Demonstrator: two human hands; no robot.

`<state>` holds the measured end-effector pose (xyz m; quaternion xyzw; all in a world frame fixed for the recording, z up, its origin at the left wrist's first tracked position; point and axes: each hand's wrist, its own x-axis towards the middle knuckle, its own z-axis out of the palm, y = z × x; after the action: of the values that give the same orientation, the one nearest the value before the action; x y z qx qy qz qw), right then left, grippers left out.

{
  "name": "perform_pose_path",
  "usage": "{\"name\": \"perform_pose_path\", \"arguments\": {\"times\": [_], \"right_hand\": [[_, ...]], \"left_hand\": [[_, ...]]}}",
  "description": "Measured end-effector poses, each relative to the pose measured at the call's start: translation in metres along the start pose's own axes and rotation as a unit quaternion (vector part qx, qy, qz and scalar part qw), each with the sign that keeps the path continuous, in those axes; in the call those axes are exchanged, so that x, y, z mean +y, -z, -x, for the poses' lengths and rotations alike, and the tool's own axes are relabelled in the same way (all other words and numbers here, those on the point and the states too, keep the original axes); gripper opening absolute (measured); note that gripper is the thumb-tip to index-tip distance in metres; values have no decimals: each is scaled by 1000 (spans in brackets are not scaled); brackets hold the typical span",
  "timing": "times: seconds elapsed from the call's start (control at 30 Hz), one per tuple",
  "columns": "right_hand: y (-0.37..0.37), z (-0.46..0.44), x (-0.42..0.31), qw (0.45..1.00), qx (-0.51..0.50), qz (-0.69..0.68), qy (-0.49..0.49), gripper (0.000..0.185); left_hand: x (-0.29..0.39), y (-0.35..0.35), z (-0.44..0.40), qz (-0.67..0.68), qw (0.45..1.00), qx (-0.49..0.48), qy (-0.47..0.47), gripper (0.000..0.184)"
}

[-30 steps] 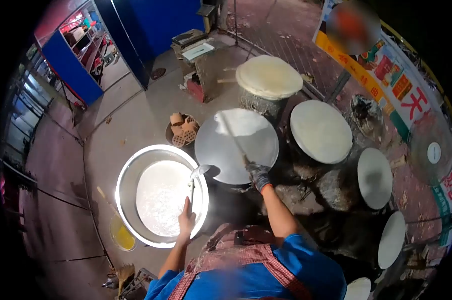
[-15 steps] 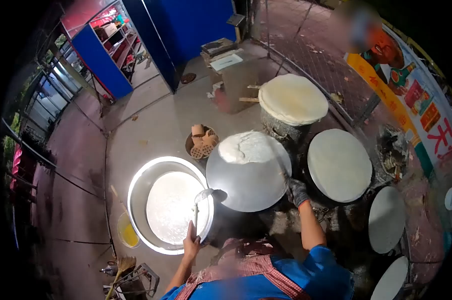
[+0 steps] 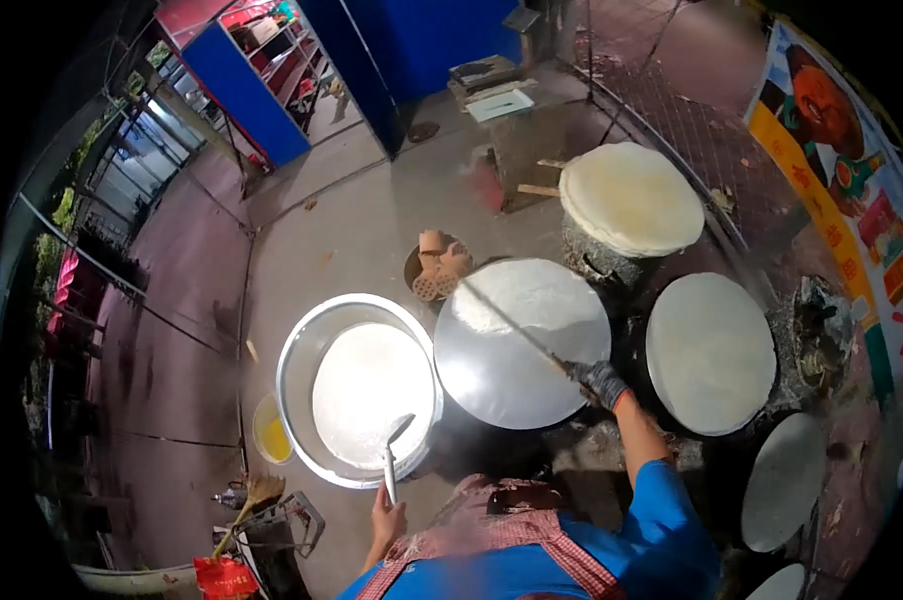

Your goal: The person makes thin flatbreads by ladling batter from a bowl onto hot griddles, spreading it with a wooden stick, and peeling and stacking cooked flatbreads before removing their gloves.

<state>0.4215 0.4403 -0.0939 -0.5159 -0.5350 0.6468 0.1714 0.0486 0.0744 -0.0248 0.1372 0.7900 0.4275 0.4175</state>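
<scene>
My left hand (image 3: 388,520) is closed round the handle of a ladle (image 3: 392,460), whose head is over the white batter (image 3: 372,390) in a large metal basin (image 3: 302,440). In a dark glove, my right hand (image 3: 600,384) grips a long thin stick (image 3: 517,325) that reaches across the round griddle (image 3: 502,385). White batter (image 3: 532,290) is spread over the griddle's far part, and the stick's far end lies at its left side.
Stacked flatbreads (image 3: 632,200) sit on a drum behind the griddle. Another round griddle (image 3: 712,355) with a pale sheet stands at the right. Perforated clay cylinders (image 3: 440,268) fill a bowl. A container of yellow liquid (image 3: 272,432) stands left of the basin.
The batter now covers more of the griddle's far part. The stick swung right, then back left. The ladle moved from the basin's right rim to over the batter. The view has shifted.
</scene>
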Motion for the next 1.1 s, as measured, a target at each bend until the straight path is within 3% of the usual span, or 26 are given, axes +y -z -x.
{"name": "perform_pose_path", "arguments": {"times": [0.07,0.1,0.13,0.2,0.27,0.3,0.37,0.43,0.5,0.6,0.63,0.7,0.8,0.83,0.93,0.97,1.0,1.07,1.1], "right_hand": [[-4,12,-1,997,-67,-33,-23,31],[0,10,25,970,-73,-230,-34,39],[9,14,11,964,-39,-264,8,36],[17,8,-44,963,79,-254,46,32],[18,-14,-79,978,158,-134,-17,30],[24,-31,-76,989,48,-110,-88,26],[12,-21,-68,994,-32,-67,-83,22],[11,14,-80,990,-91,-30,-108,18],[14,4,-86,992,-46,-97,-72,18],[17,-22,-91,976,17,-215,-8,19],[17,-25,-82,964,42,-262,5,19],[29,-43,-73,979,35,-198,-18,20],[23,-80,-49,978,-125,30,-162,25],[31,-58,-38,962,-207,-85,-157,32],[32,-13,-41,987,-137,-88,5,33],[34,-9,-49,987,-116,-89,68,34],[35,-6,-53,983,-96,-93,128,34],[37,-32,-36,967,-79,-222,99,37],[46,-69,-26,937,-81,-338,12,44]], "left_hand": [[11,-11,12,-9,1000,25,10,63],[14,-14,18,-3,999,42,1,62],[9,-16,17,-20,998,55,-23,62],[-12,-6,19,-70,992,81,-66,63],[-14,-10,27,-29,995,89,-36,64],[-2,-17,34,-36,995,95,-23,64],[-17,-8,28,-51,993,99,-48,62],[-36,-1,28,-36,994,105,-13,62],[-22,-9,32,-35,993,111,12,62],[-58,-1,23,-11,990,125,-67,63],[-32,-7,38,-27,991,133,11,63],[-15,-15,46,-4,991,130,12,63],[-41,-6,38,11,992,125,-23,63],[-38,-4,38,9,993,119,-15,63],[-27,-9,47,30,992,122,30,63],[-30,-9,45,55,992,111,-23,63],[-32,-6,49,45,993,107,18,64],[-37,-4,52,52,992,117,3,64],[-33,-3,54,61,991,118,8,64]]}}
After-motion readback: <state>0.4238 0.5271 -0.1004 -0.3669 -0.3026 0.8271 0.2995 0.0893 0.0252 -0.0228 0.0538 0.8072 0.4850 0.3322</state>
